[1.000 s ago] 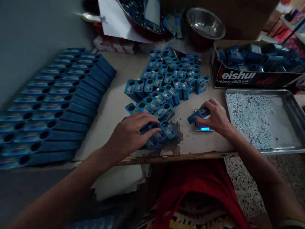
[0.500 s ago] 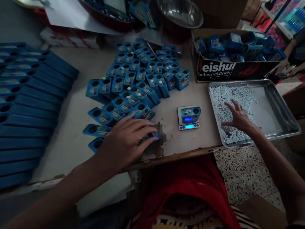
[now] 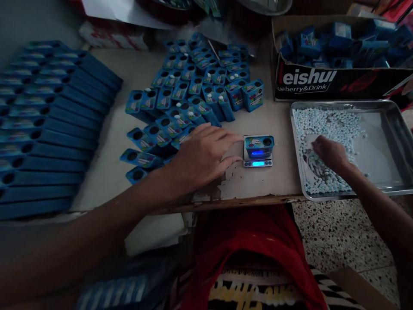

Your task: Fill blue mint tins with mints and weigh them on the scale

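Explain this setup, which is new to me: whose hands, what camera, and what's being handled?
There's no machine: the work is done bare-handed, and the camera is worn on that person's head, looking forward and down. The left hand is open beside a small scale bearing one blue box. The right hand looks curled among pale pellets in a metal tray; whether it holds any is hidden. On the table stand more blue boxes with round openings.
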`<state>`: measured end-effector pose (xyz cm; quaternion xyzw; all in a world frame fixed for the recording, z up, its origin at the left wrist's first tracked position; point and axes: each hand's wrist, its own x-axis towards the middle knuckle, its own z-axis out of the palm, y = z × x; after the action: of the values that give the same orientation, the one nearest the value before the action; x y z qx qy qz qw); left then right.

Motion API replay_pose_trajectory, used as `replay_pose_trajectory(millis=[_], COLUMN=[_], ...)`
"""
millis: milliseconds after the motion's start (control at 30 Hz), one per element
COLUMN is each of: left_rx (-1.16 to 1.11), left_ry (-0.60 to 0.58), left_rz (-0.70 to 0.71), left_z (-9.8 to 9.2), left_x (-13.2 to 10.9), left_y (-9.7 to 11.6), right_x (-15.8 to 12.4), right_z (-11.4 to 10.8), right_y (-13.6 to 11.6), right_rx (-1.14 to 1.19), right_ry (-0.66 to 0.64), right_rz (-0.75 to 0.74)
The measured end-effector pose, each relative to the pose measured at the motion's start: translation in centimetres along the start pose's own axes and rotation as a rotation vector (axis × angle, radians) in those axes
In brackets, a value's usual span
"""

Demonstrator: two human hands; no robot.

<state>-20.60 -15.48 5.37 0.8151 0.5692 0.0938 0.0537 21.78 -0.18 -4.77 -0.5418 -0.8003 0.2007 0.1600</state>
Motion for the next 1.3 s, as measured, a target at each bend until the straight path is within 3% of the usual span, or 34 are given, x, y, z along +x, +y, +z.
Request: replay_pose_trajectory(millis=[100,200,300,467,667,833,1000,1100,1300], left_rx=[-0.013,-0.051,-0.104,-0.262,-0.404,-0.569,-0.653,-0.674,-0.709], left_ry=[-0.019,-0.009,0.054,0.007,-0.218,-0.208,-0.179,-0.158,-0.155], left_rz=[-0.016,-0.020,-0.009,-0.094,-0.259,-0.303,-0.333,-0.329,-0.331], left_z=[0.1,0.2,0.2,1.0,3.2,2.7,1.9,1.6,1.7], left_x=[1.0,1.9,2.5,3.9,6.0,5.4,4.4,4.0,3.8], left_y=[-0.6,-0.7,-0.4,0.6,1.0,0.0,-0.8,-1.0,-1.4], right_x=[-0.3,-1.4,-3.1,-4.2,-1.1,2.2,3.2,3.1,2.6], right_z=[-1.7,-3.0,-3.3,-1.7,-0.8,0.6,3.7,5.0,5.7], right_y=[0.2,0.5,0.6,-1.8,-10.1,-16.3,-21.3,-22.8,-22.7], right_rx=[0.659,1.067,1.392,1.358,1.438,1.470,1.319,1.208,0.999], right_ry=[0.206,0.164,0.205,0.059,-0.074,-0.038,0.184,0.223,0.191], right_rz=[0.352,0.459,0.575,0.544,0.424,0.226,-0.003,-0.090,-0.163])
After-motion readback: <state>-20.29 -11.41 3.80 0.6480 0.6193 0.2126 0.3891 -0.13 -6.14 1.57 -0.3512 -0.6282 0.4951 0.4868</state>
